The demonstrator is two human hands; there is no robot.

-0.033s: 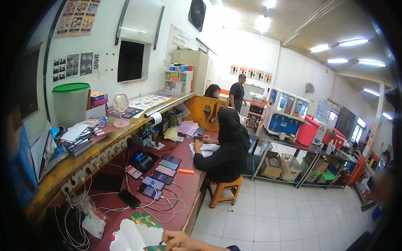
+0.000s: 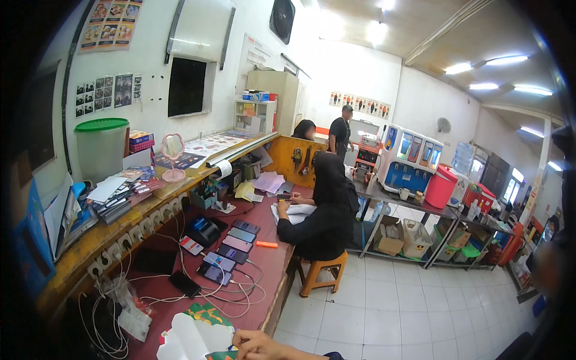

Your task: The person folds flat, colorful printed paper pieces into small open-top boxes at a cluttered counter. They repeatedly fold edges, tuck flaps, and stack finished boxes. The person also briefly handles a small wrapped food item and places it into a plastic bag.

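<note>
At the bottom edge my right hand [image 2: 255, 345] has its fingers curled against the edge of a flat paper carton [image 2: 191, 336]. That carton is white with a scalloped edge, and green and orange patterned parts show behind and beside it. It lies at the near end of the dark red desk [image 2: 273, 282]. My left hand is out of the picture. Beyond the carton lie a dark phone [image 2: 185, 284] and several more phones, with white charging cables [image 2: 243, 294] looped around them.
A card terminal [image 2: 203, 231] and an orange marker [image 2: 267, 245] lie farther along the desk. A person in black [image 2: 324, 216] sits writing on an orange stool [image 2: 323, 273]. Sockets line the left shelf [image 2: 162, 198], which holds booklets [image 2: 111, 195] and a green-lidded tub [image 2: 103, 150].
The seated person has shifted very slightly. My right hand stays at the carton's edge.
</note>
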